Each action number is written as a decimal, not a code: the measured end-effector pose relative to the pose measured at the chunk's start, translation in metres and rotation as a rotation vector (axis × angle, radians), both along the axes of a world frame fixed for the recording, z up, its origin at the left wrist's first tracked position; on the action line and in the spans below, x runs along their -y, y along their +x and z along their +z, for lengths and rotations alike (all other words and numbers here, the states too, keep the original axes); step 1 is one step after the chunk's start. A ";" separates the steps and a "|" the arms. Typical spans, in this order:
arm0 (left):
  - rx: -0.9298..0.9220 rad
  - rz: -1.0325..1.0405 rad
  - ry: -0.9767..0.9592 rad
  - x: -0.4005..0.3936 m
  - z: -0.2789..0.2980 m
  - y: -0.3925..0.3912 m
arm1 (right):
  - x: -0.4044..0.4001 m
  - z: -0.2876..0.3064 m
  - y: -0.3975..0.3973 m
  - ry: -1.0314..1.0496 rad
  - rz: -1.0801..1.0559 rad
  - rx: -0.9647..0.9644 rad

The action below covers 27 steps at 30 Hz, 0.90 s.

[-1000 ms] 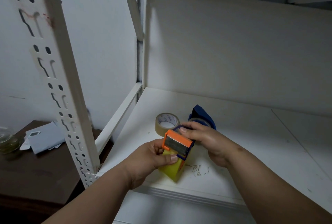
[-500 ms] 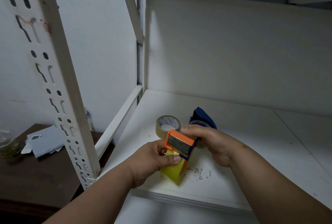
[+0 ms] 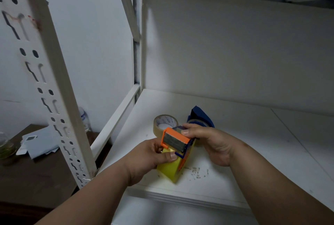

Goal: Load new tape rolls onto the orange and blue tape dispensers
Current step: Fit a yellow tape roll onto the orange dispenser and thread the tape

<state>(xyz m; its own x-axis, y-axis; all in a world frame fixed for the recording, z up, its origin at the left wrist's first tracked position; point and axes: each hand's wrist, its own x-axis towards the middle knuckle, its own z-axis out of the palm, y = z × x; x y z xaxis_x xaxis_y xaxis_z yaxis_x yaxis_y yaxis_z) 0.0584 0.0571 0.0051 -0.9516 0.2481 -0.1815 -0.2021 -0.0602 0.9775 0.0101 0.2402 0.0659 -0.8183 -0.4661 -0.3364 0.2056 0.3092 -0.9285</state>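
I hold the orange tape dispenser [image 3: 174, 141] over the front of the white shelf [image 3: 253, 143]. It has an orange frame, a metal plate and a yellow body. My left hand [image 3: 150, 158] grips its yellow body from the left, thumb on top. My right hand [image 3: 207, 141] grips its upper right side, fingers curled over the top. Behind them a roll of clear brown tape [image 3: 165, 123] lies flat on the shelf. The blue tape dispenser [image 3: 200, 117] stands just behind my right hand, partly hidden by it.
A slotted white upright post [image 3: 52, 87] stands at the left front corner of the shelf. A dark wooden table [image 3: 36, 174] to the left holds papers and a glass jar [image 3: 5, 147]. Small scuff marks dot the shelf near the dispenser.
The view has tilted slightly, so hands and dispenser sit lower in frame. Both hands keep the same grip on the orange dispenser.
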 end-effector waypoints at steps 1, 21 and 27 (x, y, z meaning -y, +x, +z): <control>-0.003 -0.003 -0.004 0.000 0.000 0.000 | -0.001 -0.001 -0.001 0.000 0.002 0.004; 0.125 0.073 0.092 0.011 -0.007 -0.004 | -0.006 -0.036 -0.013 0.246 0.064 -0.301; 0.257 0.134 0.168 0.027 -0.012 -0.005 | 0.013 -0.054 -0.016 0.444 0.078 -0.497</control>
<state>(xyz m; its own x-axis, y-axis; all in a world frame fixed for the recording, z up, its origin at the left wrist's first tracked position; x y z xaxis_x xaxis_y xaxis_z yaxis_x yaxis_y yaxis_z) 0.0538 0.0296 -0.0068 -0.9061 0.1707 -0.3871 -0.4203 -0.2592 0.8696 -0.0059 0.2270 0.0115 -0.8948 -0.4348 -0.1014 -0.2524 0.6800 -0.6884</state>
